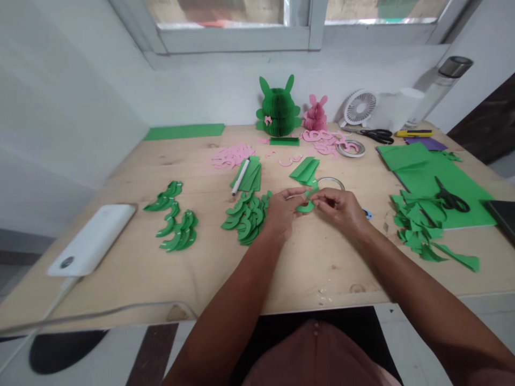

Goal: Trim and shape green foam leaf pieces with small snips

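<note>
A curved green paper cutout point(306, 208) is between my two hands, above the middle of the table. My left hand point(285, 209) grips it from the left, thumb and fingers pinched together. From the right, my right hand point(335, 205) pinches at its upper edge; whether a small piece is also in those fingertips I cannot make out. Beside my left wrist lies a pile of similar curved green cutouts point(247, 217). A tape roll point(332, 181) is partly hidden behind my right hand. Farther left, more green cutouts point(181, 230) with small white marks lie in rows.
A white pen point(240, 177) rests on folded green strips point(252, 174). Green scraps point(418, 225) and black scissors point(453, 198) are at right. A white power bank point(94, 238) lies left. Behind stand a green paper figure point(278, 112), a pink one point(316, 113) and a small fan point(360, 107).
</note>
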{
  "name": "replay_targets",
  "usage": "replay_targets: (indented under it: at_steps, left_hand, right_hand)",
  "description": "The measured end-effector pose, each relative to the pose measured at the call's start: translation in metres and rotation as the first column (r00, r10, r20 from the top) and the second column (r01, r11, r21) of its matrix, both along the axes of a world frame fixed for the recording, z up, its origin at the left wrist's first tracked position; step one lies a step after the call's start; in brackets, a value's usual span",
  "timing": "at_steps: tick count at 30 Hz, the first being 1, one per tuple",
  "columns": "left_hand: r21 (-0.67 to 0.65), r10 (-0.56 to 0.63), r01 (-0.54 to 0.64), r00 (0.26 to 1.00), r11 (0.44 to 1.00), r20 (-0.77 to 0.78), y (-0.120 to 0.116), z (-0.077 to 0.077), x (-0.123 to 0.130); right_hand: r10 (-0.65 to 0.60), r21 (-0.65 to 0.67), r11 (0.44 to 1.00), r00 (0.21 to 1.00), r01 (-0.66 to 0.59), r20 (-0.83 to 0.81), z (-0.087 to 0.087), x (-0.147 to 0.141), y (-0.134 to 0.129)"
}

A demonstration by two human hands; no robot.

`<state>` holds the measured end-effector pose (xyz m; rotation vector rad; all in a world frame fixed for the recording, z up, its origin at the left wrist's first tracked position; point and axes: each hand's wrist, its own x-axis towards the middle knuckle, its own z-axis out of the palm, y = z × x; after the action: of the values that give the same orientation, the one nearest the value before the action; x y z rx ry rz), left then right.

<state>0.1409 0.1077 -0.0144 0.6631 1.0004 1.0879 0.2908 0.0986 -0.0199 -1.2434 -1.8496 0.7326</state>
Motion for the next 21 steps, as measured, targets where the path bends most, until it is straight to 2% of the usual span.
replay_targets:
  at_steps: [8,13,17,21]
  left_hand:
    - [0.001,-0.002,0.002,1.0,1.0,0.022,0.0007,-0.0021,-0.0006]
    - [0.004,-0.007,0.007,0.999,1.0,0.033,0.0014,-0.0037,-0.0007]
    - [0.009,-0.008,0.008,0.999,1.0,0.034,0.0014,-0.004,-0.0001]
    - [0.012,0.02,-0.02,1.0,1.0,-0.007,0.001,-0.0037,0.0007]
  right_hand:
    - [-0.009,0.168,0.986,0.995,-0.008,0.097,0.0014,0.0001,-0.0012]
    - [-0.014,0.207,0.978,0.994,-0.01,0.111,0.001,0.0005,-0.0009]
    - [-0.019,0.16,0.987,0.997,0.008,0.073,0.0016,-0.0008,-0.0012]
    - [-0.035,-0.013,0.999,0.995,0.034,-0.092,0.0023,-0.0034,-0.0014]
